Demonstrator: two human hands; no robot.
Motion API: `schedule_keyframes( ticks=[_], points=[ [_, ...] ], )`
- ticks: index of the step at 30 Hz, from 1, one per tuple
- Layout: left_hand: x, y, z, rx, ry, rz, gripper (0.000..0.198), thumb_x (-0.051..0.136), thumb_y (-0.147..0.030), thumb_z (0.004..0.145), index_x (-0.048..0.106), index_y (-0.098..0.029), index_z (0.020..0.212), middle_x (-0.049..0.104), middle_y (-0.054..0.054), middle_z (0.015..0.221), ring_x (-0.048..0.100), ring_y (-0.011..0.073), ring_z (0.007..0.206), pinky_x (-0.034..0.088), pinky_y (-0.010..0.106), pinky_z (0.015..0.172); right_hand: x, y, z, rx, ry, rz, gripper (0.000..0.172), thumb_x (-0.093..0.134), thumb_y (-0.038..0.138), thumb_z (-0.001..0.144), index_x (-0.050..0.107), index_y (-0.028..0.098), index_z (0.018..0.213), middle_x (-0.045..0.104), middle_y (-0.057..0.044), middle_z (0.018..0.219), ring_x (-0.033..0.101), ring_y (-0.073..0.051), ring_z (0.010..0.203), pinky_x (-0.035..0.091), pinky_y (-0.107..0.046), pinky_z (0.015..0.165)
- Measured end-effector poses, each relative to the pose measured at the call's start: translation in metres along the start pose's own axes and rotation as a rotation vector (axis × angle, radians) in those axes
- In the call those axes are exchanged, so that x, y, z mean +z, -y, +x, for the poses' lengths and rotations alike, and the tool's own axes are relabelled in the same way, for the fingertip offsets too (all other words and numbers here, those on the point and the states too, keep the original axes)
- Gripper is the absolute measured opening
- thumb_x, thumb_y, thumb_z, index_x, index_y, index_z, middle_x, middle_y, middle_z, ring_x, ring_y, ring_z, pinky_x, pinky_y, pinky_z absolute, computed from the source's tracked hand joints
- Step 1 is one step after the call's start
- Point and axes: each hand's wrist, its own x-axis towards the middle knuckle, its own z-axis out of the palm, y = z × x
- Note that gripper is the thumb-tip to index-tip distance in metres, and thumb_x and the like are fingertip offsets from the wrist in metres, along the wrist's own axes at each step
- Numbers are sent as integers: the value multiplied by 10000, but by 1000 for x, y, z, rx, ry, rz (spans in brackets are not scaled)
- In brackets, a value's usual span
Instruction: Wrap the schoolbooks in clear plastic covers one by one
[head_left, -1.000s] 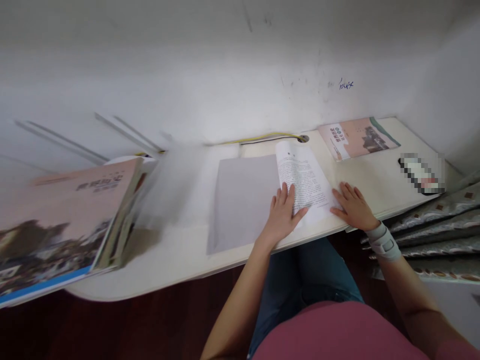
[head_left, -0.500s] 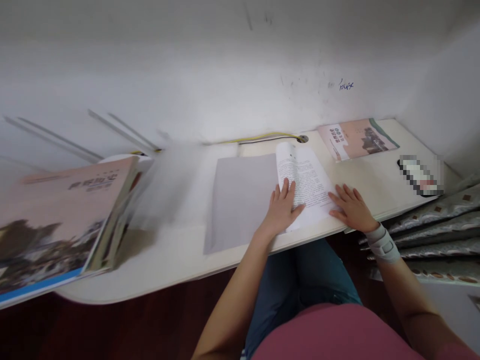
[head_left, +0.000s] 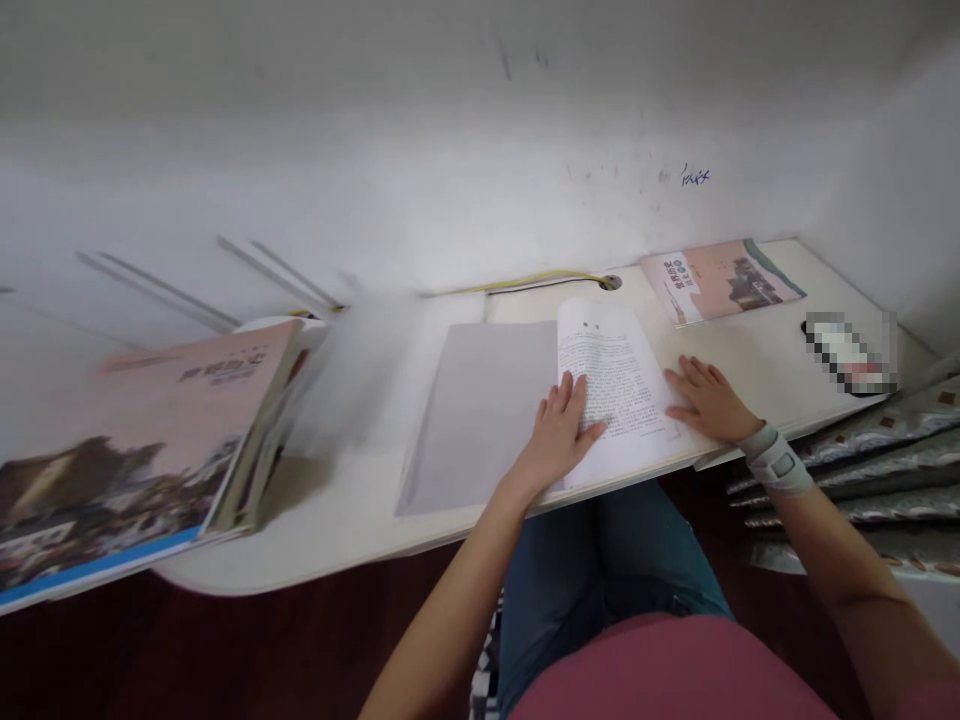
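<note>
An open book (head_left: 525,390) lies on the white desk (head_left: 352,520), with a blank grey left page and a printed right page (head_left: 615,370). My left hand (head_left: 559,432) rests flat on the book near the spine, fingers stretched out over the printed page's inner edge. My right hand (head_left: 705,400) lies flat at the right edge of the printed page, fingers spread. A grey wrist wrap (head_left: 776,462) circles my right wrist. Neither hand holds anything.
A stack of pink-covered books (head_left: 135,450) sits at the desk's left end. Another pink booklet (head_left: 724,278) lies at the back right. A yellow cable (head_left: 525,280) runs to a desk hole. A blurred-out object (head_left: 851,352) and patterned fabric (head_left: 862,440) are at the right.
Both hands stay flat on the open book. The view has shifted slightly and the right page lies a little flatter.
</note>
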Motion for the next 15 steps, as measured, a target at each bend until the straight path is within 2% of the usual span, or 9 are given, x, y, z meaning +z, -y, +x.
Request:
schedule_keyframes(
  ticks=[3, 6, 8, 12, 15],
  points=[
    [-18, -2, 24, -64, -48, 6, 793, 381, -619, 879, 129, -213, 1511, 64, 164, 1586, 94, 400, 1432, 193, 624, 1090, 1, -9, 18, -37, 33, 67, 689, 341, 588, 914, 343, 156, 1450, 297, -187, 1523, 272, -304, 1406, 280, -495, 1087],
    [-39, 1, 73, -85, -138, 19, 730, 396, -523, 904, 194, -136, 1489, 134, 197, 1571, 149, 365, 1435, 227, 564, 1104, 2, -16, 34, -37, 36, 137, 680, 293, 562, 933, 295, 145, 1470, 309, -183, 1518, 268, -270, 1412, 286, -480, 1088],
    [-51, 7, 110, -100, -213, 36, 640, 405, -417, 914, 274, -94, 1450, 250, 212, 1534, 235, 318, 1416, 252, 489, 1111, 3, -17, 39, -41, 28, 128, 683, 286, 561, 936, 320, 121, 1458, 325, -186, 1511, 269, -281, 1410, 274, -477, 1098],
    [-64, 20, 166, -185, -200, 6, 451, 488, -407, 860, 572, -94, 1173, 594, 180, 1220, 533, 278, 1141, 383, 412, 988, 5, -11, 37, -50, -4, 46, 689, 287, 567, 938, 394, 81, 1415, 341, -193, 1501, 286, -309, 1398, 245, -462, 1116],
    [-65, 31, 187, -186, -171, -35, 373, 517, -423, 820, 642, -107, 973, 671, 116, 994, 595, 219, 924, 447, 337, 849, 5, -7, 34, -53, -11, 10, 669, 285, 554, 945, 410, 84, 1405, 358, -193, 1491, 305, -294, 1391, 253, -453, 1115]
  ],
)
